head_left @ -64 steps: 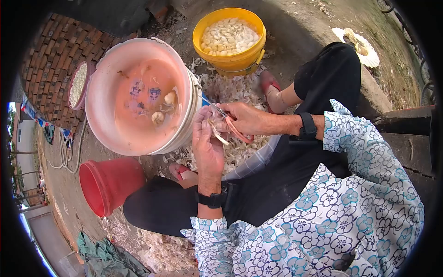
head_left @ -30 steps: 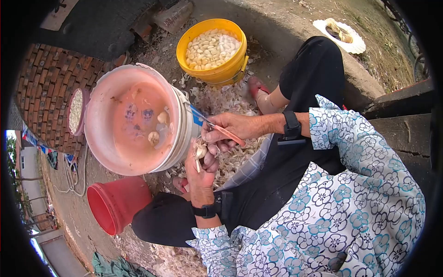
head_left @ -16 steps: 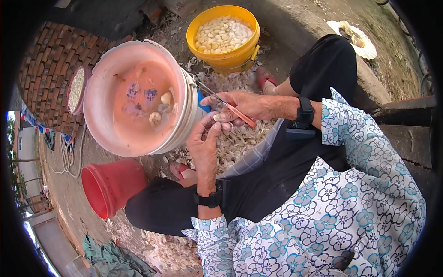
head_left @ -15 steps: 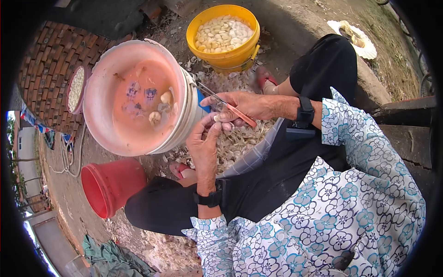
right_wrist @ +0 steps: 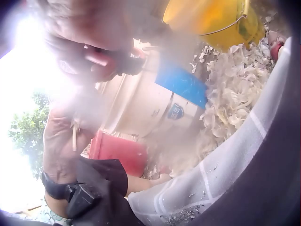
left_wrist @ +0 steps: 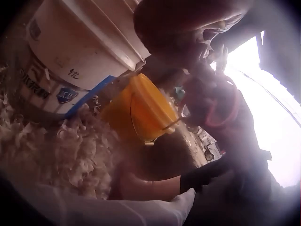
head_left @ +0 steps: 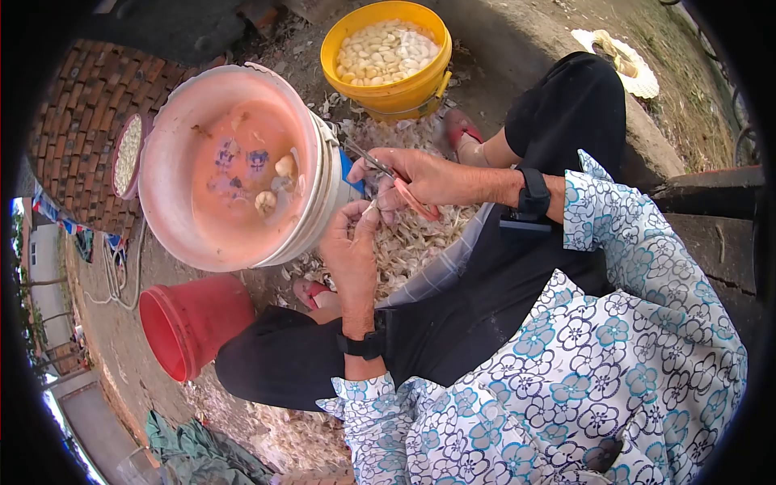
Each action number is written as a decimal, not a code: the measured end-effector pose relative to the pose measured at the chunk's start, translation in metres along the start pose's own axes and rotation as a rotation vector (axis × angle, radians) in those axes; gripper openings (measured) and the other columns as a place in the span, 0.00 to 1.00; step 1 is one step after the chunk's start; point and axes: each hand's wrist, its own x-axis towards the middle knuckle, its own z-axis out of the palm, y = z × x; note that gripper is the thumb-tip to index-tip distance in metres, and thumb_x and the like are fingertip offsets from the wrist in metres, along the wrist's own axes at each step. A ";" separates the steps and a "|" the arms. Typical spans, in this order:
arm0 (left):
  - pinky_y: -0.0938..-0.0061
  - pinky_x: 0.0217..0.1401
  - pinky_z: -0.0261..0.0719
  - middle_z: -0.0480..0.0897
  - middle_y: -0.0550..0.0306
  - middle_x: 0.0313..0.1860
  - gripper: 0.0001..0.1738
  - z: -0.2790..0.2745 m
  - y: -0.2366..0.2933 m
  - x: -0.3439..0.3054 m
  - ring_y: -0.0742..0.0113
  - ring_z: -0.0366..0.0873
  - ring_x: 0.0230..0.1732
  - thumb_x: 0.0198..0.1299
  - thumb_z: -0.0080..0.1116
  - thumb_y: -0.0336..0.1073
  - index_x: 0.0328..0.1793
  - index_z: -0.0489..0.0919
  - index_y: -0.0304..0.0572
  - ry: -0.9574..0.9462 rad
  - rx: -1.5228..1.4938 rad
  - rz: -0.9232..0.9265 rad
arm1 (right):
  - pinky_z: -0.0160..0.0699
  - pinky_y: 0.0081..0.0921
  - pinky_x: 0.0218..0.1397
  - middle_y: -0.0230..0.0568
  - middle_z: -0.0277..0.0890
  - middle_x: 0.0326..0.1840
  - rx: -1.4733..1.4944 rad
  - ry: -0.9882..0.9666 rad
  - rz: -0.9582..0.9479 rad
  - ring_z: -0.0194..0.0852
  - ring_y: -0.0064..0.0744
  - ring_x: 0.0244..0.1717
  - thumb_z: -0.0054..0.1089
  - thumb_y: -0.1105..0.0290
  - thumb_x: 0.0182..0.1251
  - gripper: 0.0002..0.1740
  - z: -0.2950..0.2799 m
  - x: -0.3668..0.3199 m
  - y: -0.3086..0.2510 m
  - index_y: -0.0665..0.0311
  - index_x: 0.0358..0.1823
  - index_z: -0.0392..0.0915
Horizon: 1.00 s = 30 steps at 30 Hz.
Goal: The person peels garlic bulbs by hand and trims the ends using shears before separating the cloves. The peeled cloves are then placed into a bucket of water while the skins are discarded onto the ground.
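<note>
Just right of a big white bucket (head_left: 323, 202), the two hands work close together. My left hand (head_left: 351, 259) pinches a small pale bit of garlic (head_left: 372, 205) between thumb and finger. In the right wrist view a thin pale stem (right_wrist: 74, 135) pokes out of that hand; the rest of the garlic is hidden by the fingers. My right hand (head_left: 436, 178) holds scissors (head_left: 422, 207) by their orange handles, blades pointing toward the bucket, its fingertips right at the left hand's. In the left wrist view, the scissors' handle loop (left_wrist: 225, 110) is blurred.
A pink basin (head_left: 218, 242) on the bucket holds garlic bulbs (head_left: 265, 202). Beyond, a yellow bucket (head_left: 440, 69) holds peeled cloves (head_left: 388, 52). A red bucket (head_left: 198, 319) lies tipped at left. Garlic skins (head_left: 404, 259) cover the ground and a checked cloth (head_left: 444, 271) by the legs.
A second ago the garlic with its stem showed in my left palm; now the fingers mostly cover it. Since half a second ago the scissors' handles have turned in my right hand.
</note>
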 end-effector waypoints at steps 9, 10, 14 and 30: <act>0.86 0.22 0.67 0.75 0.63 0.28 0.13 -0.014 -0.016 0.005 0.79 0.69 0.25 0.68 0.53 0.43 0.46 0.76 0.40 -0.086 -1.128 -0.494 | 0.75 0.15 0.26 0.33 0.78 0.30 0.052 0.000 0.187 0.75 0.14 0.26 0.54 0.69 0.70 0.19 -0.005 -0.003 -0.011 0.69 0.58 0.66; 0.86 0.21 0.68 0.75 0.63 0.28 0.13 -0.013 -0.015 0.005 0.79 0.69 0.24 0.68 0.54 0.43 0.46 0.76 0.40 -0.075 -1.133 -0.489 | 0.66 0.16 0.18 0.36 0.77 0.26 -0.108 0.125 0.222 0.70 0.18 0.18 0.47 0.76 0.66 0.17 -0.006 -0.004 -0.014 0.71 0.55 0.70; 0.86 0.21 0.68 0.75 0.63 0.27 0.13 -0.009 -0.012 0.006 0.79 0.70 0.25 0.67 0.55 0.42 0.45 0.76 0.40 -0.110 -1.053 -0.475 | 0.71 0.23 0.25 0.38 0.75 0.22 -0.264 0.159 0.149 0.72 0.22 0.21 0.46 0.77 0.64 0.16 0.000 -0.002 -0.021 0.70 0.52 0.72; 0.85 0.32 0.66 0.74 0.67 0.26 0.13 0.007 -0.003 -0.002 0.81 0.68 0.27 0.69 0.52 0.43 0.38 0.78 0.41 -0.042 -0.767 -0.429 | 0.63 0.22 0.19 0.32 0.69 0.18 -0.612 0.031 0.027 0.67 0.18 0.19 0.52 0.72 0.70 0.06 0.014 -0.005 -0.034 0.67 0.42 0.70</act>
